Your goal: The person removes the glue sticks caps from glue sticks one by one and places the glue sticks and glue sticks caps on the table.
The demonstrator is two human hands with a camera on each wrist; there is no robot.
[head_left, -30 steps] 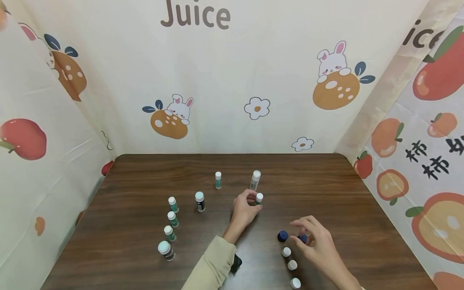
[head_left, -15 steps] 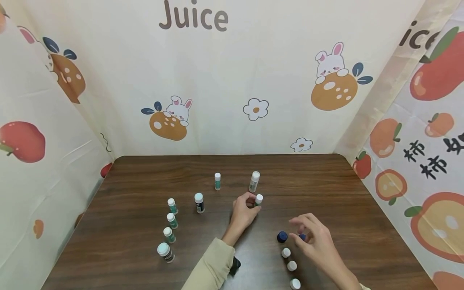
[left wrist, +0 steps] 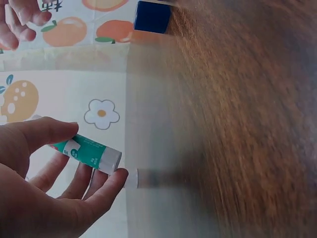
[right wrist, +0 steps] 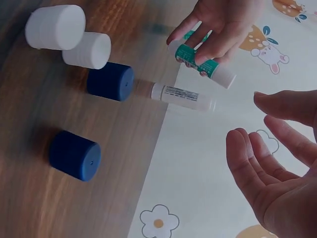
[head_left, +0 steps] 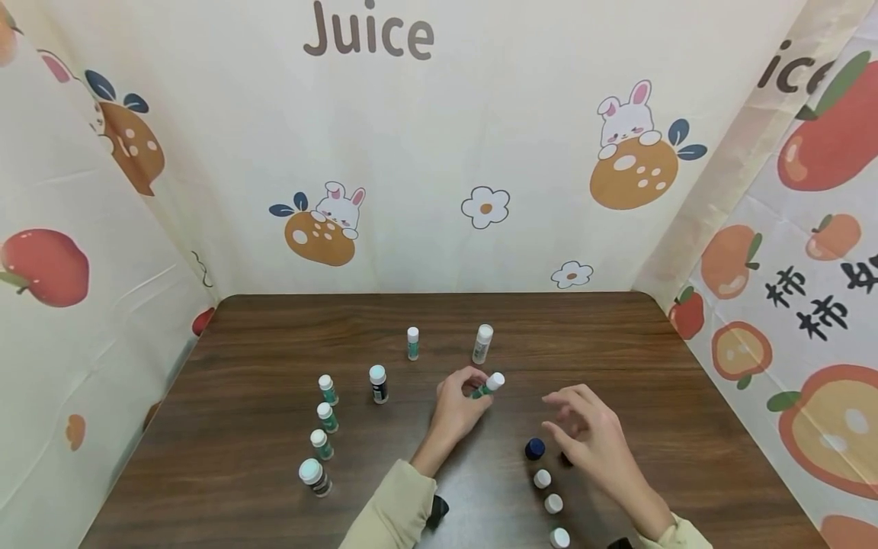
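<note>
In the head view my left hand holds a green glue stick with a white cap, tilted with its cap up and to the right. The left wrist view shows the glue stick pinched between thumb and fingers, off the table. My right hand hovers with fingers relaxed and apart, holding nothing. Below it a blue cap stands on the table, mostly hidden by the hand in the head view. A second blue cap stands just left of it. Behind my left hand stands a white glue stick.
White caps line up toward the table's near edge. On the left stand several green glue sticks and a dark-labelled, white-capped one. Another dark one and a small green one stand farther back. Printed curtains surround the table.
My left hand has tilted the green glue stick from upright to leaning right. My right hand has let go of the blue cap and risen slightly up and away from it.
</note>
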